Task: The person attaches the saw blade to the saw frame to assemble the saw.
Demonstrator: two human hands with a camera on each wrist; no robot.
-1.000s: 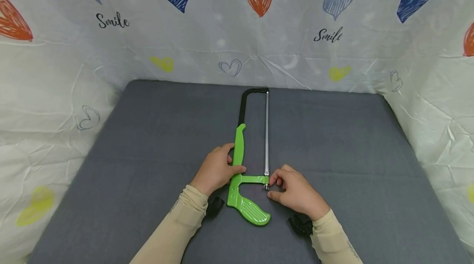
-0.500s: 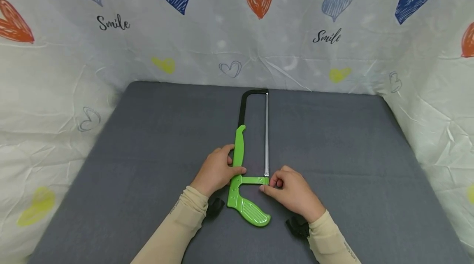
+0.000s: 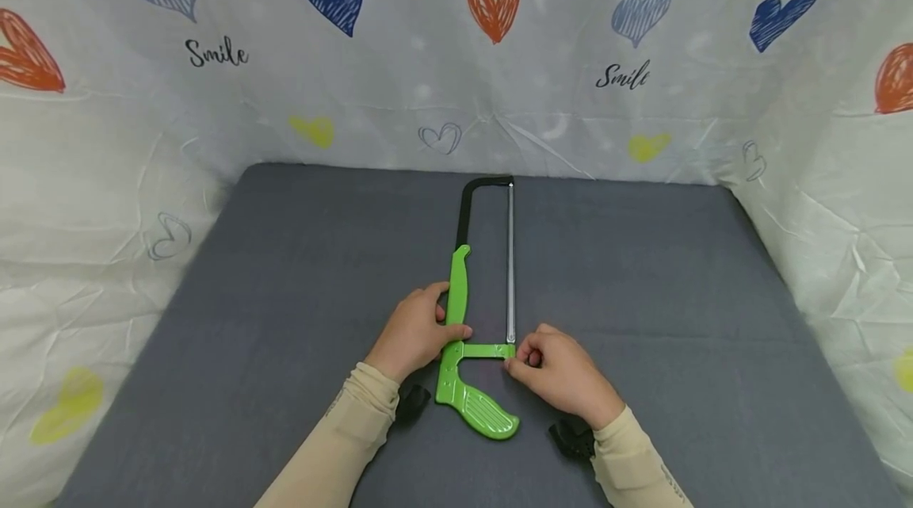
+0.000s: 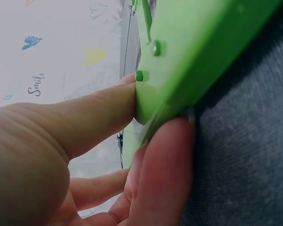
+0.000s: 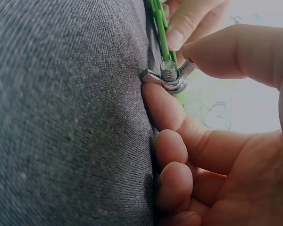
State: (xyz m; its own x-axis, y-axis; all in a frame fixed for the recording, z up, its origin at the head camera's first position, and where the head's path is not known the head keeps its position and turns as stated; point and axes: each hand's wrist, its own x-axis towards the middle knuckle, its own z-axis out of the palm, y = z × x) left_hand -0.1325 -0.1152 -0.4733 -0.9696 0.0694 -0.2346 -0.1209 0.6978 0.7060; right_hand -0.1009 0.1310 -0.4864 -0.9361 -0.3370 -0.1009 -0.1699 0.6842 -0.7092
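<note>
A hacksaw (image 3: pixel 458 286) with a green frame and handle and a black front bow lies on the grey cloth, its silver blade (image 3: pixel 510 262) on the right side. My left hand (image 3: pixel 410 331) grips the green frame above the handle, thumb on one face and fingers on the other, as the left wrist view shows. At the blade's near end, a silver wing nut (image 5: pixel 172 81) sits on a threaded bolt (image 5: pixel 168 70). My right hand (image 3: pixel 567 369) pinches this nut, thumb at one wing and index finger under the other. From the head view, the fingers hide the nut.
The grey cloth-covered table (image 3: pixel 321 246) stretches out on both sides of the hacksaw. A white curtain (image 3: pixel 399 80) printed with hearts and "Smile" hangs along the back and sides. Black straps (image 3: pixel 571 439) show at the wrists.
My right thumb has swung left across the wing nut, then slightly back, while the hand stays at the blade's end. The left hand keeps its grip. The head view has tilted slightly.
</note>
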